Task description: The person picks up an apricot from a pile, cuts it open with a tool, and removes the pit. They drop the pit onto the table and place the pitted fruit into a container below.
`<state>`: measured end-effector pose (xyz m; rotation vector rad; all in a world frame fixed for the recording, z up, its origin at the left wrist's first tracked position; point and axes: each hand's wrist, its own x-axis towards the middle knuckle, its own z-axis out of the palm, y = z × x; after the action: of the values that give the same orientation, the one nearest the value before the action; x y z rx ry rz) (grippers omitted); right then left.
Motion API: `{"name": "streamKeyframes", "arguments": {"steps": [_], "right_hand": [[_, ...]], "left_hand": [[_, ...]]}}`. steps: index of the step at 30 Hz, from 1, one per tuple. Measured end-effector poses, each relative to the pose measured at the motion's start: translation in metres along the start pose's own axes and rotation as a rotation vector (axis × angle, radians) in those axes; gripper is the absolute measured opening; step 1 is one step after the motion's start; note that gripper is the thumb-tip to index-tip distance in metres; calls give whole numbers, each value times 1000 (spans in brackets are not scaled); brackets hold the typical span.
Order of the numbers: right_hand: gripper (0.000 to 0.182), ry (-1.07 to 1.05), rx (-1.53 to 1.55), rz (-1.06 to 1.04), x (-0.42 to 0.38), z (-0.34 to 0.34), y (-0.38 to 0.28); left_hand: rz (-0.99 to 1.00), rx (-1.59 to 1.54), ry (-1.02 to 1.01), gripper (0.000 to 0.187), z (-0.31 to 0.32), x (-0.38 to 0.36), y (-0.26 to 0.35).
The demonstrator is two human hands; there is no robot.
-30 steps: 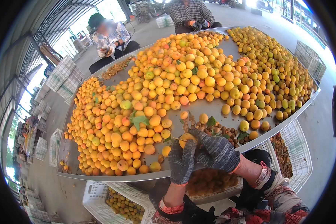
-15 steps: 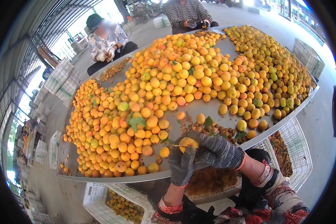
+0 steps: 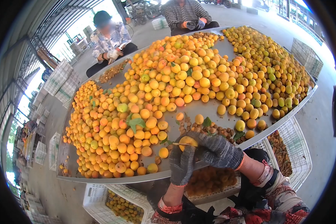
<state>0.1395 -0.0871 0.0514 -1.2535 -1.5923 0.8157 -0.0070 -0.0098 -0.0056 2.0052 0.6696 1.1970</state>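
Note:
Both of my hands, in dark grey knitted gloves, meet over the near edge of a metal table. Between them is a yellow-orange apricot with a thin stick across its near left side. My left hand closes round the fruit from below and the left. From the right, my right hand has its fingers bent against the same fruit, with the fingertips partly hidden. Just beyond my hands lie brown pits, a few apricots and green leaves.
A large heap of apricots covers much of the table. White crates stand below the near edge, one with apricots, another with pits. Across the table sit two people. More crates are stacked at left.
My hands and the apricot stay almost in place; the stick lies at a slightly different angle. Both people across the table have moved their hands, and the left one's head has shifted right.

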Motion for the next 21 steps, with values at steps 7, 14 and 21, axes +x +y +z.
{"name": "streamKeyframes", "arguments": {"steps": [7,14,21], "right_hand": [[48,176,-224,-89,1,11,11],[37,70,-305,10,3,8,-5],[38,53,-544,44,3,13,-5]], "left_hand": [[-621,-703,206,33,4,12,18],[-563,-542,165,29,-1,12,19],[-428,-461,140,28,-2,9,18]]}}
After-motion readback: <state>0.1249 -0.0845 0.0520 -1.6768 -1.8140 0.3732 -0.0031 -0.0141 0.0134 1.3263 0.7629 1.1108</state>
